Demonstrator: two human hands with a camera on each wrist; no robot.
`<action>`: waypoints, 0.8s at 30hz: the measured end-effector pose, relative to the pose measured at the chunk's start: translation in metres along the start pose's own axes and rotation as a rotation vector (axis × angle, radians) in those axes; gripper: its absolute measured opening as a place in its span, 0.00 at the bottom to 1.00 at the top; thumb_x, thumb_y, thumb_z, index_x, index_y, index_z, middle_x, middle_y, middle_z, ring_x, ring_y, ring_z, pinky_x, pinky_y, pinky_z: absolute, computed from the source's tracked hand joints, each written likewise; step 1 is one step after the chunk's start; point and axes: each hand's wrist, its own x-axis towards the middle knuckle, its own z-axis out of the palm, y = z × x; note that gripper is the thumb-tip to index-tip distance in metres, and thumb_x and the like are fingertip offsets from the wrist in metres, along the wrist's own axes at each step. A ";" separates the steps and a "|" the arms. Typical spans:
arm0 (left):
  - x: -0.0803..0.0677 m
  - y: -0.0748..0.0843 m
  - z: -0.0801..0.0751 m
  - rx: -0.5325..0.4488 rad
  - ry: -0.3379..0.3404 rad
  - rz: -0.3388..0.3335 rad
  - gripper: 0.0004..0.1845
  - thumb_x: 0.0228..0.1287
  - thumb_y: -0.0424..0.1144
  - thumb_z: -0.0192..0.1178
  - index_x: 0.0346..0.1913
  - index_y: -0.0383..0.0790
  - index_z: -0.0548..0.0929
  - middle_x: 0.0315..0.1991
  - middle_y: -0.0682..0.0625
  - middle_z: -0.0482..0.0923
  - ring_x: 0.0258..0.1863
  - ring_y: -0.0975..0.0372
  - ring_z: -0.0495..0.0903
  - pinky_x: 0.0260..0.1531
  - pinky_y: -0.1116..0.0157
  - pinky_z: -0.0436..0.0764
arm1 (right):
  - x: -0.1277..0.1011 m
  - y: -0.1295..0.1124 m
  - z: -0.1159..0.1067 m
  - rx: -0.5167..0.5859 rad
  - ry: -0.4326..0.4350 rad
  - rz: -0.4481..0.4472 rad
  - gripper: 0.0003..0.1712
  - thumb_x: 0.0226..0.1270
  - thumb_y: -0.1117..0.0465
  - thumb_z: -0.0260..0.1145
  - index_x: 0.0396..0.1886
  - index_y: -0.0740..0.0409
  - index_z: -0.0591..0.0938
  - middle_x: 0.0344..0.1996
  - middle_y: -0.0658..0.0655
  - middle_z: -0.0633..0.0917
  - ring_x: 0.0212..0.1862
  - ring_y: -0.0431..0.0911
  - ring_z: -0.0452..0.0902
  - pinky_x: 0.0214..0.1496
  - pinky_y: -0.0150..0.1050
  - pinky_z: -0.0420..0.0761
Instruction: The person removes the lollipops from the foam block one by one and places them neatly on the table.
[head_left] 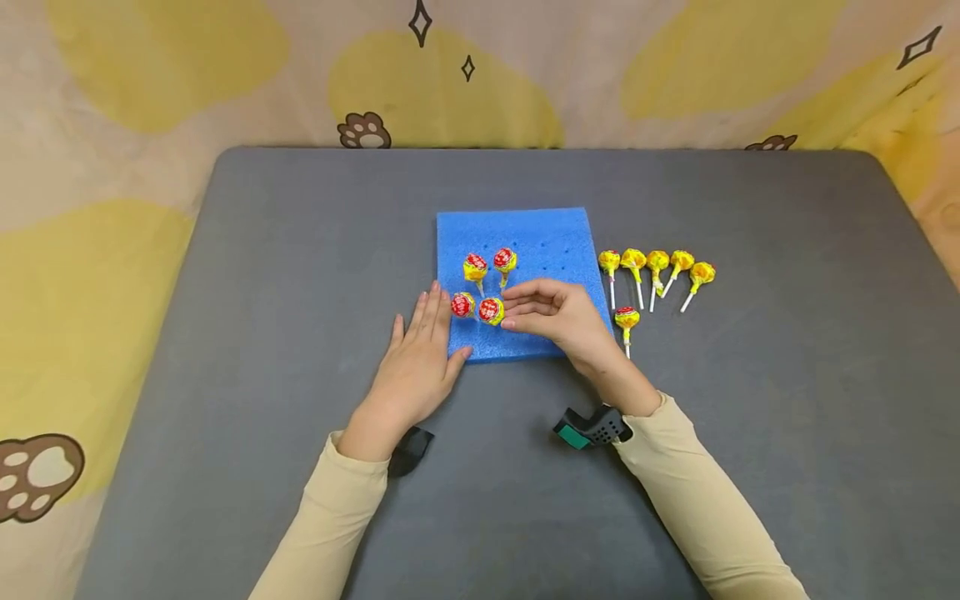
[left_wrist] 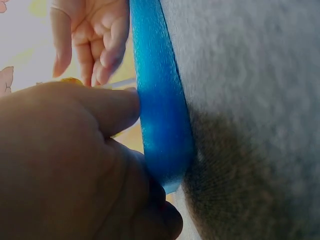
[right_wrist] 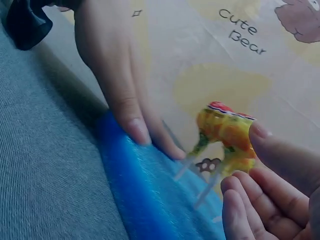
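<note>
Item: blue foam board (head_left: 525, 229), flat on the grey table (head_left: 300, 250), pierced with rows of small holes. I count four wrapped lollipops standing in it, in two rows of two near its left edge.

Left hand (head_left: 416, 358): flat, fingers straight, pressing the board's left edge; the wrist view shows a fingertip against the foam rim. It holds nothing.

Right hand (head_left: 555, 312): fingers loosely curved, tips touching the front-right lollipop (head_left: 491, 311). From the right wrist view its fingers (right_wrist: 265, 150) close lightly on the yellow wrapper; whether they truly pinch it, I cannot tell for certain.

That lollipop: stick down in the foam, red-and-yellow head up; long axis near vertical, perhaps leaning slightly toward its neighbours.

Loose stock: six lollipops (head_left: 656, 271) lying on the table right of the board, five in a row with heads away from me and sticks toward me, one (head_left: 627, 321) nearer, just beside the board's right edge.

Step in hand, as I judge it: seating the fourth lollipop. The next move calls for letting go cleanly, then reaching right for a loose one and turning its stick downward over an empty hole.
</note>
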 end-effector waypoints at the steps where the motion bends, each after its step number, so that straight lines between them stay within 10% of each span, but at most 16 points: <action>1: 0.000 0.000 0.000 -0.001 -0.003 0.001 0.41 0.72 0.50 0.48 0.74 0.32 0.41 0.75 0.43 0.31 0.73 0.52 0.34 0.68 0.46 0.40 | 0.000 0.001 0.002 -0.009 0.003 -0.005 0.20 0.54 0.77 0.67 0.48 0.77 0.77 0.37 0.57 0.85 0.38 0.44 0.83 0.45 0.39 0.81; 15: -0.001 -0.003 0.001 0.013 -0.006 -0.007 0.40 0.72 0.51 0.46 0.74 0.33 0.41 0.75 0.43 0.31 0.73 0.52 0.34 0.68 0.46 0.39 | -0.001 0.005 0.016 -0.160 0.073 -0.152 0.18 0.51 0.73 0.73 0.44 0.71 0.82 0.39 0.60 0.84 0.37 0.44 0.82 0.42 0.36 0.81; 24: -0.001 -0.001 0.001 0.009 -0.002 -0.002 0.39 0.73 0.50 0.46 0.74 0.33 0.41 0.75 0.43 0.31 0.73 0.53 0.34 0.68 0.47 0.40 | -0.011 0.011 0.005 0.106 0.133 -0.176 0.13 0.55 0.77 0.67 0.41 0.65 0.84 0.35 0.52 0.86 0.39 0.43 0.82 0.44 0.37 0.81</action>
